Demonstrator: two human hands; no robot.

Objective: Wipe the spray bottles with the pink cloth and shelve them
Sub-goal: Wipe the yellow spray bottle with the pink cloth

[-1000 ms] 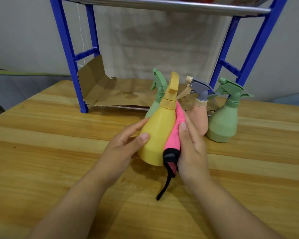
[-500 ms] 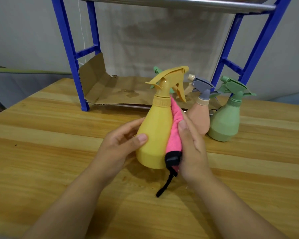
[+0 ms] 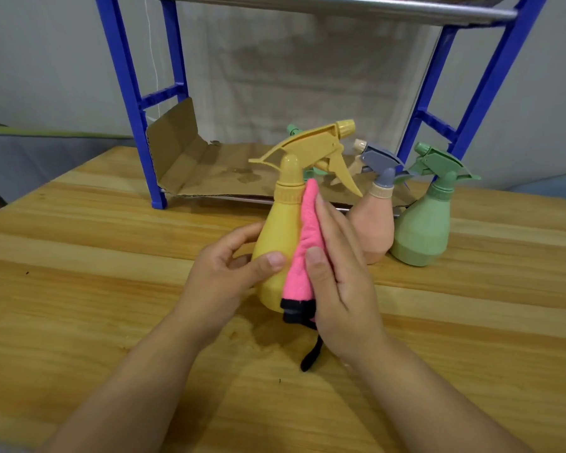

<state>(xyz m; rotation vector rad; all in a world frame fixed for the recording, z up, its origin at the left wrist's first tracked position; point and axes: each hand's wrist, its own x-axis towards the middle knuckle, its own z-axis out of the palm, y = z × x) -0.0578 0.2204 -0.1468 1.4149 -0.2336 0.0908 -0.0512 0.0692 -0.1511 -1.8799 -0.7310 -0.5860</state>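
Currently our left hand (image 3: 224, 273) grips the upright yellow spray bottle (image 3: 280, 253) at its lower body while our right hand (image 3: 335, 273), fingers flat, presses the pink cloth (image 3: 306, 250) lengthwise along its right flank, so we'd wipe along that vertical axis.

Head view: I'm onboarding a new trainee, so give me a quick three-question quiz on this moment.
1. True or false: the pink cloth is pressed against the yellow spray bottle.
2. Which hand holds the cloth? A) left hand B) right hand
3. Fill in: the green spray bottle stands on the ____, not on the blue shelf rack.

Key: 1 true; 2 B; 3 wooden table.
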